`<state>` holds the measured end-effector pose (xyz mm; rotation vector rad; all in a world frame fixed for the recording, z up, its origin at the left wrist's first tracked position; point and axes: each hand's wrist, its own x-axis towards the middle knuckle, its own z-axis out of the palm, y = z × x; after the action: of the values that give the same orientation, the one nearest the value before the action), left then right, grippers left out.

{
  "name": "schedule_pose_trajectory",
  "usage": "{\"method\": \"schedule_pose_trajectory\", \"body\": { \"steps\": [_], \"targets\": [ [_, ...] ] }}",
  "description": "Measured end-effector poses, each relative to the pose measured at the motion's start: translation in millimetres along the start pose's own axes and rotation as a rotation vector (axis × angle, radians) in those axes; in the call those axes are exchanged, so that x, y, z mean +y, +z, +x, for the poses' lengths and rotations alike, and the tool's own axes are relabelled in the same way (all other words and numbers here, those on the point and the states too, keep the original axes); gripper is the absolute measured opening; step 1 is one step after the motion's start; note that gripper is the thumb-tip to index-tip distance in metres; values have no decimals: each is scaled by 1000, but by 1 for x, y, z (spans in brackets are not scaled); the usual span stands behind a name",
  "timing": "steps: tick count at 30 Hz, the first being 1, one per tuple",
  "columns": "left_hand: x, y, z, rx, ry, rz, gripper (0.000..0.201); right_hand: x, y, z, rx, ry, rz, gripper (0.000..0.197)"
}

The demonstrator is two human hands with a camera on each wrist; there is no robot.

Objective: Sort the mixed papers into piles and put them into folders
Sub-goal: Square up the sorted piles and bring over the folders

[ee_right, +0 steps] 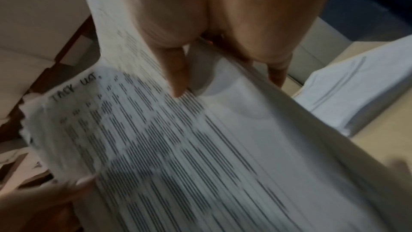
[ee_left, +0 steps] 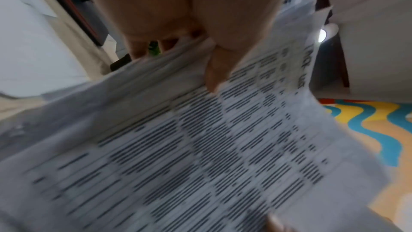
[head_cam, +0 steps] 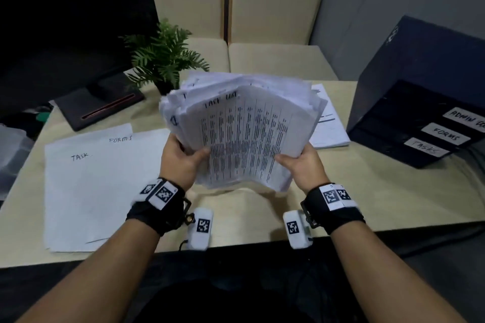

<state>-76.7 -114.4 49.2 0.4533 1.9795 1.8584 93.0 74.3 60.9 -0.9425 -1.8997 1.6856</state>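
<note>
Head view: gripping thick stack of white printed papers [head_cam: 244, 134] above beige table [head_cam: 367, 191], left hand [head_cam: 181, 162] and right hand [head_cam: 301, 168] each clasping a lower corner. Thumb off only top sheet; lay on TASK-marked white pile [head_cam: 99, 186].

Head view: high, facing forward and down onto the table [head_cam: 380, 191], paper stack [head_cam: 244, 134] at mid-frame. Left wrist view: very near, looking along the left hand [ee_left: 178, 6] at frame top. Right wrist view: equally near, along the right hand [ee_right: 223, 6] at frame top. Shared by all: the paper stack's printed face
</note>
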Motion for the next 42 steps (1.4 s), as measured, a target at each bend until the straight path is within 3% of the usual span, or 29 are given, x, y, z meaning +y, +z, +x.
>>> {"method": "schedule_pose_trajectory", "body": {
  "steps": [4, 8, 11, 14, 16, 18, 20, 23, 27, 29, 33, 38, 40, 42],
  "targets": [
    [-5, 23, -20, -57, 53, 20, 67, 9, -24, 2, -64, 3, 151, 53],
    [8, 49, -25, -18, 82, -78, 66, 4, -34, 7, -45, -38, 169, 35],
    [16, 53, -28, 35, 109, -121, 69, -4, -39, 8, -64, -79, 151, 37],
    [16, 48, -34, 12, 145, -99, 70, -5, -45, 2, -141, -86, 160, 61],
    [22, 43, -36, -20, 195, -104, 83, -11, -49, -2, -138, -102, 179, 82],
    [33, 40, -34, -35, 237, -79, 86, -21, -50, -4, -83, -137, 273, 85],
    [47, 45, -33, 13, 311, -51, 75, -32, -47, -5, 24, -150, 379, 71],
    [60, 57, -25, 196, 330, 20, 55, -43, -34, -4, 218, -157, 329, 45],
    [58, 63, -13, 326, 225, 1, 44, -37, -29, 6, 391, -130, 219, 42],
    [57, 62, -10, 322, 197, 2, 38, -38, -31, 4, 383, -149, 242, 48],
    [58, 61, -6, 313, 173, -50, 36, -49, -34, 1, 355, -187, 117, 77],
    [54, 60, -1, 323, 179, -23, 19, -52, -33, 5, 403, -142, 82, 41],
    [55, 59, 0, 291, 200, -37, 23, -50, -32, 4, 355, -194, 73, 47],
    [55, 56, -1, 197, 225, -107, 38, -42, -32, 4, 306, -227, 80, 69]
  ]
}}
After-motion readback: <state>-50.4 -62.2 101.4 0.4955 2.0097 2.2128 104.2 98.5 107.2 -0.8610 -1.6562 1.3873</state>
